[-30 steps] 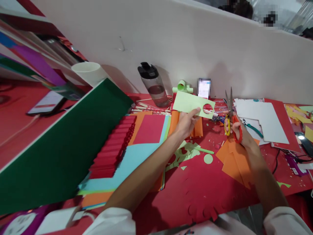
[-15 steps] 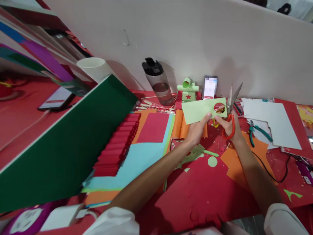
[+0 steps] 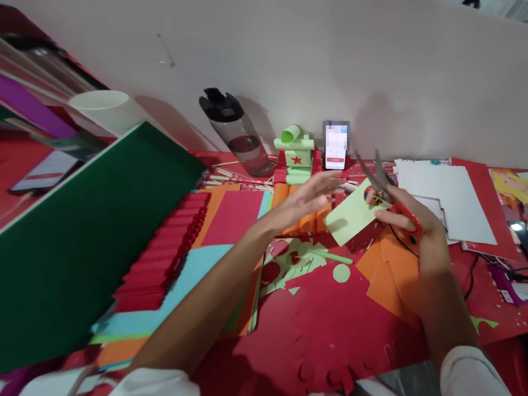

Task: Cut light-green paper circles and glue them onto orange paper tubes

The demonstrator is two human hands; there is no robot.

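My left hand point(image 3: 299, 202) hovers over orange paper rolls point(image 3: 307, 225) with its fingers stretched out, holding nothing. In my right hand point(image 3: 418, 206) are red-handled scissors point(image 3: 379, 184), blades apart and pointing up and away. The same hand also pinches a pale green sheet of paper point(image 3: 348, 221) with a round hole near its right end. Behind my left hand stands a small green and red paper model point(image 3: 297, 158) with a red star. Below the hands lie green paper scraps point(image 3: 303, 269), a green paper disc point(image 3: 341, 273) and a thin green paper tube point(image 3: 336, 257).
A dark green board point(image 3: 94, 231) leans on the left beside a pleated red paper strip point(image 3: 165, 247). A water bottle point(image 3: 243, 140) and a phone point(image 3: 335, 146) stand by the wall. Orange sheets point(image 3: 391, 275) and white board point(image 3: 449, 187) lie at right.
My left hand has let go of the green paper, moved left and opened. The paper now tilts down to the left in my right hand, and the scissors have turned leftward. The view has shifted slightly.
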